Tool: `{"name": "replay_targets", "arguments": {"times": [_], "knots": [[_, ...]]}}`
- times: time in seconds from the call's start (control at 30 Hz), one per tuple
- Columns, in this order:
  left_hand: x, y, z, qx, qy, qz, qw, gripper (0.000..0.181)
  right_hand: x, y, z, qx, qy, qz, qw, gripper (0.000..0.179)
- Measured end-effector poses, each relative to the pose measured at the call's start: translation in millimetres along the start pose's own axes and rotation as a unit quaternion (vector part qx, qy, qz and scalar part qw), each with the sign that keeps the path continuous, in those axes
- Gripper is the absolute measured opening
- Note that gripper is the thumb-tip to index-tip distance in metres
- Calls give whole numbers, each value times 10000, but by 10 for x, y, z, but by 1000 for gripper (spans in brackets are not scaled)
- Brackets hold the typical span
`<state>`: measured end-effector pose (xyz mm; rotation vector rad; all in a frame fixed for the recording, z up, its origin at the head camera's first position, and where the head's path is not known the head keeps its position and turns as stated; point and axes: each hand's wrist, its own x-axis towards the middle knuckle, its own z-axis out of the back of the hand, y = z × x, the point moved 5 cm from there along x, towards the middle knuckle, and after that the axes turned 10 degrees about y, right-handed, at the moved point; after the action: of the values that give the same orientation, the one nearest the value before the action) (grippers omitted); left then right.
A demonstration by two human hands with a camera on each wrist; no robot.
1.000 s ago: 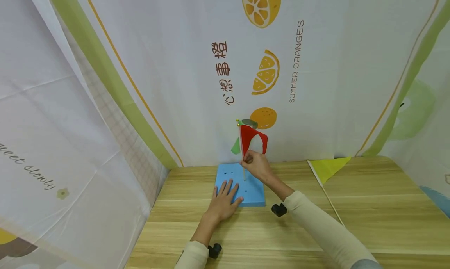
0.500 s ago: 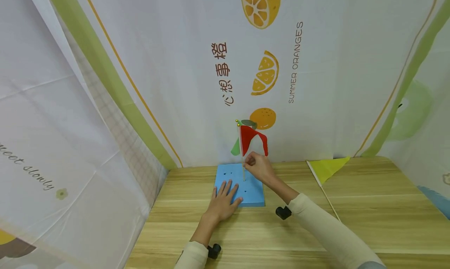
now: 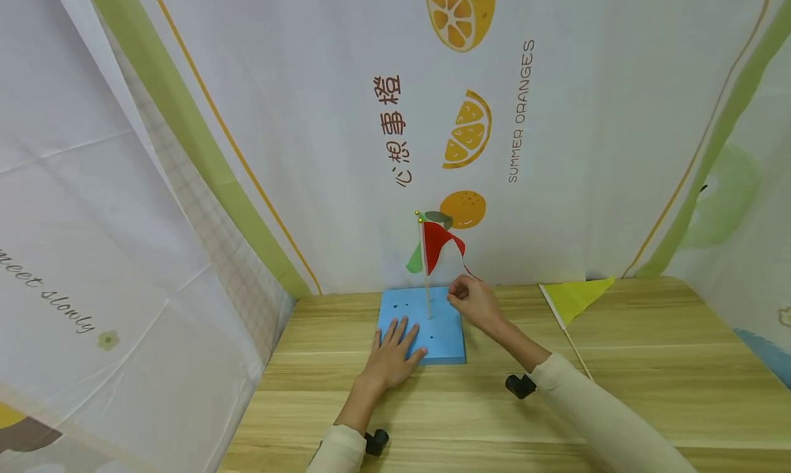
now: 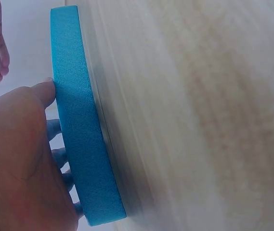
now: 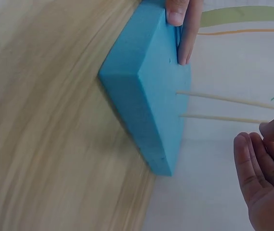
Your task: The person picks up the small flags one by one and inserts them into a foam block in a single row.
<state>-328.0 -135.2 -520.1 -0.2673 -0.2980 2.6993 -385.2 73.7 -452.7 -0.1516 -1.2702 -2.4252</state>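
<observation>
My left hand (image 3: 391,360) lies with spread fingers on the near left part of a blue foam block (image 3: 446,346), which has several small holes in its top. A red pennant flag (image 3: 434,243) stands upright, its wooden stick (image 3: 428,300) set in the block. Behind it, partly hidden, is a green flag (image 3: 414,260); in the right wrist view two sticks (image 5: 223,118) rise from the foam. My right hand (image 3: 477,305) hovers over the block's right edge, fingers bent with nothing between them, just below the red flag's trailing tip.
A yellow pennant flag (image 3: 575,300) lies on the wooden table (image 3: 667,349) to the right, its stick running behind the right forearm. A white curtain (image 3: 296,116) printed with oranges hangs right behind the table's back edge.
My right hand has let go of the red flag's stick and drawn back to the right. The red flag's cloth now hangs freer, its tip trailing down. My left hand has not moved.
</observation>
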Motion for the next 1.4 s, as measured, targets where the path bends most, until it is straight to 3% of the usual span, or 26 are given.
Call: {"name": "replay_targets", "arguments": {"times": [0.67,0.9,1.4], "knots": [[12,13,-14,-91,-116,-101,9998,65,-439,-415,477,303,156,-213,9992,7],[19,11,-21,-130,-157,-156,9997,66,-619,-573,729,-226,-103,-394,9989,9],[3,22,-33,-117,-106,-85,9998,66,-991,-932,1085,-609,-151,-777,9950,22]]}}
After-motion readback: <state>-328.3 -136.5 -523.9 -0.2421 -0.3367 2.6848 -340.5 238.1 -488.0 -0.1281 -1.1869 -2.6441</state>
